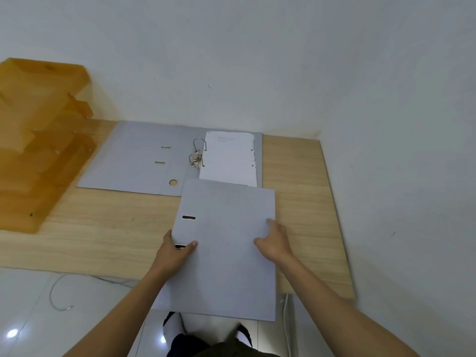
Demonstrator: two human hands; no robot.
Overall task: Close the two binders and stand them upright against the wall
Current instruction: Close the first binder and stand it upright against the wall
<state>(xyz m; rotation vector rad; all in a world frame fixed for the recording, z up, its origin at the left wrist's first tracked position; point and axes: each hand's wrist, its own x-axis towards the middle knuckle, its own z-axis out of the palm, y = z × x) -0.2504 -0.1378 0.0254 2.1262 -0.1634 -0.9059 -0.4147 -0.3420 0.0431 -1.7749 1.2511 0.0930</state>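
Observation:
A closed grey binder (226, 253) lies flat near the table's front edge, overhanging it toward me. My left hand (175, 249) grips its spine side, thumb on the cover next to a slot. Resting on the cover's right part is my right hand (274, 240), fingers spread. Behind it a second grey binder (134, 155) lies open flat by the wall (231, 60), its metal ring mechanism (197, 155) upright and white sheets (229, 161) on its right half.
An orange translucent tiered tray (38, 140) stands at the table's left against the wall. The wooden table (103, 233) meets a side wall at the right. A thin cable (59, 295) lies on the tiled floor below the front edge.

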